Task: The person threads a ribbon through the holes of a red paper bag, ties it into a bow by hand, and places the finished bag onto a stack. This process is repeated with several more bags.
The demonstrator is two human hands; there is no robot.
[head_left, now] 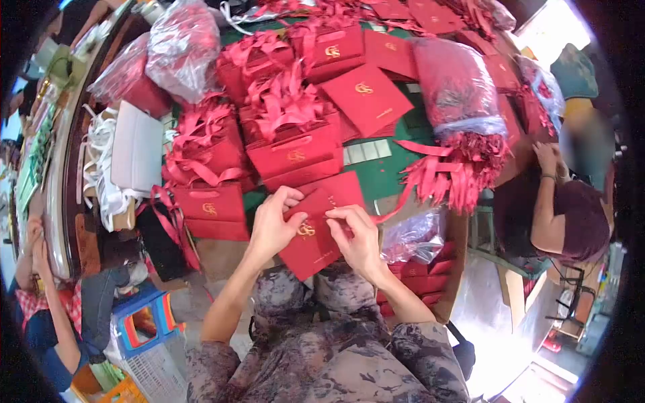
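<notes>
A flat red bag [316,252] with a gold logo lies tilted at the near edge of the table, above my lap. My left hand [277,218] is on its upper left part, fingers curled, the thumb near the logo. On its upper right part is my right hand [355,235], with thumb and forefinger bent close together near the bag's top edge. What the fingertips hold, if anything, is too small to make out. Just beyond my hands stand red bags [295,158] with pink ribbons.
A plastic-wrapped red bundle [457,87] lies at the right, a white bag [138,144] at the left. Below the table edge, a box holds red items [420,282]. A co-worker [578,218] sits at the right; another person's arm [57,302] is at the left.
</notes>
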